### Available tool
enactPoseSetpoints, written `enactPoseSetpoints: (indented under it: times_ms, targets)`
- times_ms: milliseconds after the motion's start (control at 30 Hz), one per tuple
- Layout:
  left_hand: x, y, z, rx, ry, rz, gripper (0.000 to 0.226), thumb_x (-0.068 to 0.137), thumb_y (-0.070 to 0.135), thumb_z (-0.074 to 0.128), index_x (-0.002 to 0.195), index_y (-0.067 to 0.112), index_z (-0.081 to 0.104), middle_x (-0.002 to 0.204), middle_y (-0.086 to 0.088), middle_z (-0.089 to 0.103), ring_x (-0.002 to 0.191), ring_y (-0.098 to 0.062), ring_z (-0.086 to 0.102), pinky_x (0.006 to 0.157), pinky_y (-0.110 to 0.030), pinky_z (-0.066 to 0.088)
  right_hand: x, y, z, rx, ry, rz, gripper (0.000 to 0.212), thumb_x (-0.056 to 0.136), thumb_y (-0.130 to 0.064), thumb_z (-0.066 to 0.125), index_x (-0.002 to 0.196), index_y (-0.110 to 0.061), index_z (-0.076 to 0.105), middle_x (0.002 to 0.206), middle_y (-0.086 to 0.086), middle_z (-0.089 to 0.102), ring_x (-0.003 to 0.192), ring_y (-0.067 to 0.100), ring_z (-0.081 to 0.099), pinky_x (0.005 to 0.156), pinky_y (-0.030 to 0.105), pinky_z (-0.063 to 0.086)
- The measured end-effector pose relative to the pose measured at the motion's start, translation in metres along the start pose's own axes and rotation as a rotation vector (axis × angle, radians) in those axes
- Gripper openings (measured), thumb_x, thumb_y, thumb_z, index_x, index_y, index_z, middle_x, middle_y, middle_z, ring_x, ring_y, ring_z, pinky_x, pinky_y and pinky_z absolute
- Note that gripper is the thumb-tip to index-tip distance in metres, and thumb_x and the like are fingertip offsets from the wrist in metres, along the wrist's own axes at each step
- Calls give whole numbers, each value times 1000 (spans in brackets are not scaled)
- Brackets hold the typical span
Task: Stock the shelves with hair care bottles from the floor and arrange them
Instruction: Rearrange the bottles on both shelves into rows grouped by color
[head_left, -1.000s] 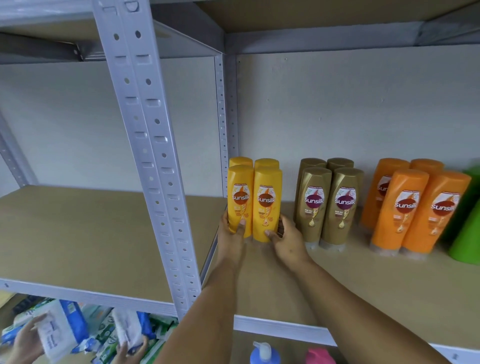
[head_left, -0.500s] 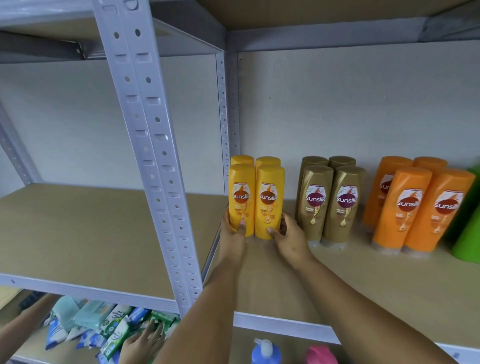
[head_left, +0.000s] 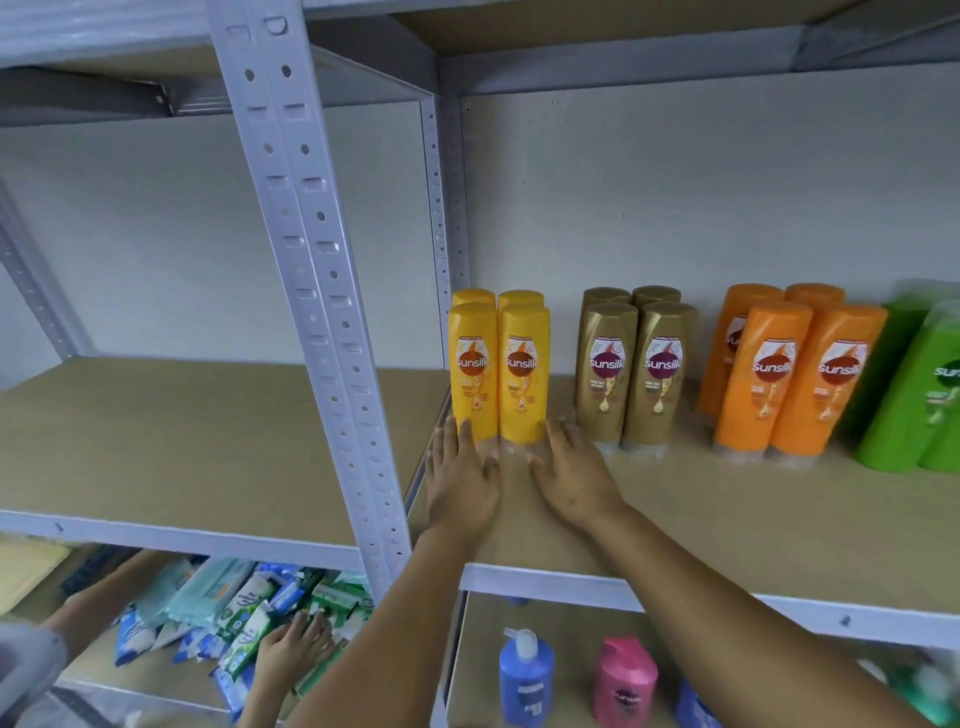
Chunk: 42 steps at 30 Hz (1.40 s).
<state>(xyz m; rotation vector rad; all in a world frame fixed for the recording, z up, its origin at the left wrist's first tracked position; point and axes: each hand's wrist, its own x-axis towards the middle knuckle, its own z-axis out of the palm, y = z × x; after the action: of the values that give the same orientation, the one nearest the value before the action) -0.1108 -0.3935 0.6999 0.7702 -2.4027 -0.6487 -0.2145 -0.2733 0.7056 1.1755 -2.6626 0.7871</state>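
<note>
Several yellow Sunsilk bottles (head_left: 498, 369) stand upright in a tight block at the left end of the wooden shelf (head_left: 727, 514), caps down. My left hand (head_left: 460, 475) lies flat with straight fingers; its fingertips touch the base of the front left yellow bottle. My right hand (head_left: 571, 473) is spread flat on the shelf, its fingertips at the base of the front right yellow bottle. Neither hand holds anything. Gold bottles (head_left: 631, 371), orange bottles (head_left: 789, 374) and green bottles (head_left: 919, 395) stand in groups further right.
A grey perforated upright (head_left: 311, 291) divides this bay from the bare left shelf (head_left: 171, 431). Below, another person's hand (head_left: 291, 649) sorts pouches (head_left: 234, 613). A blue pump bottle (head_left: 524, 675) and a pink bottle (head_left: 623, 680) stand on the lower shelf.
Both my hands have let go of the two front yellow bottles and opened flat, sliding back toward me. The bottles stay standing. The other person's hands moved among the pouches.
</note>
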Motion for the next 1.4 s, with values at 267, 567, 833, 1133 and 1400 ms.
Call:
enactPoseSetpoints:
  times_ms: [267,567,833,1133,1400]
  targets:
    - [-51,27,-11,308,-191,13,61,100,43,29,152,16,13,161,-5,5,148,-26,2,119,-42,7,-59,9,-31,-200,-164,36,66,97,-52,28,149,-12,21,158,10,18,146,27,13,117,41,13]
    - [-150,85,-5,302,-156,45,59,99,41,34,150,15,20,160,-5,13,147,-24,4,119,-44,5,-166,40,-76,-166,-147,-46,60,97,-50,33,145,-14,29,154,10,26,143,27,18,116,41,13]
    - [-234,102,9,340,-239,20,61,100,44,31,152,17,14,161,-2,7,148,-22,0,119,-42,2,-248,65,-83,-158,-211,-47,68,97,-55,28,149,-11,22,158,12,17,146,27,10,119,42,8]
    - [-275,70,41,351,-395,-34,63,99,44,34,151,14,15,160,-6,11,147,-24,5,119,-42,6,-284,89,-40,-172,-302,57,64,96,-54,33,145,-14,29,154,11,26,143,28,19,116,43,15]
    - [-270,-9,97,407,-700,-55,60,95,46,39,144,13,34,148,-9,37,136,-31,30,113,-46,23,-289,106,43,-223,-511,230,57,94,-55,35,133,-14,41,134,16,49,123,33,44,98,42,36]
